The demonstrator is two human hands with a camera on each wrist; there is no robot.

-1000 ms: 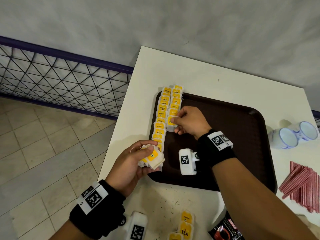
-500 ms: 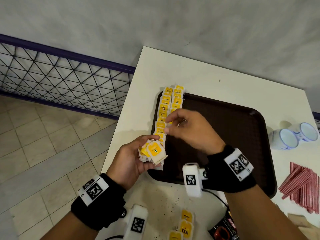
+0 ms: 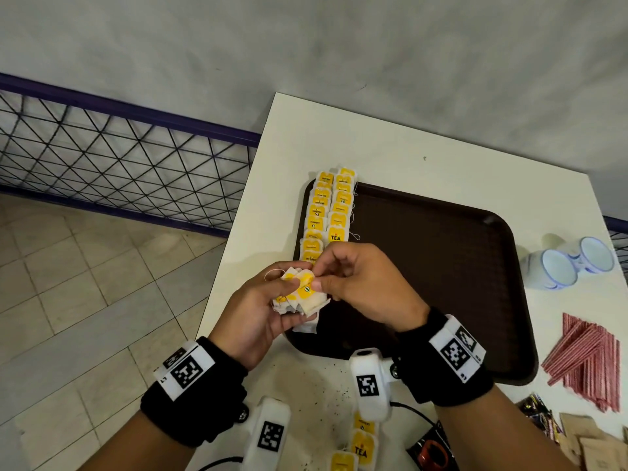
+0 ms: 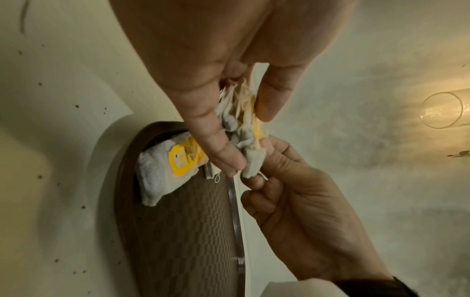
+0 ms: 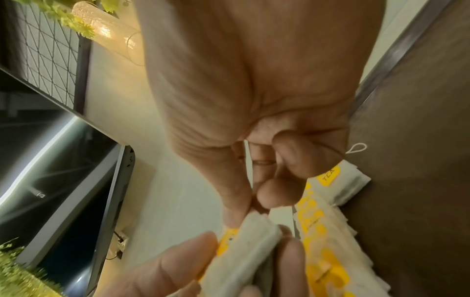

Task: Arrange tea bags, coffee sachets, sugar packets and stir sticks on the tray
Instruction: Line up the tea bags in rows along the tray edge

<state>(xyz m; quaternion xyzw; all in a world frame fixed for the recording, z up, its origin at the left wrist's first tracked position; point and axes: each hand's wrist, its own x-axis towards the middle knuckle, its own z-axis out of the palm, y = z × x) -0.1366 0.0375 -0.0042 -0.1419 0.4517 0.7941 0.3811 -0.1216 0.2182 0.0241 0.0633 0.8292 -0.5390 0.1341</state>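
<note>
Tea bags (image 3: 300,294) are sitting bunched in the left hand (image 3: 258,311), whose grip is clamped round the stack above the near-left corner of the tray (image 3: 441,253). The right hand (image 3: 360,283) is now meeting that stack, its thumb and forefinger closed together on the top bag's edge; a second ago it was pressing a bag into the rows, and half a second ago it was hovering just above the bunch. Two rows of bags (image 3: 328,215) are lying overlapped along the tray's left side, the inner row now ending in a tag reading TEA, uncovered since the right hand drew back toward the person. From the left wrist, fingers (image 4: 216,144) are showing curled round the crumpled bags, with the right hand's fingers touching them from below. More loose bags (image 3: 362,443) are lying on the worktop (image 3: 390,144) at the near edge. Red stir sticks (image 3: 591,362) are resting right of the tray, two cups (image 3: 571,263) beyond them, brown sachets (image 3: 591,440) at the near right.
</note>
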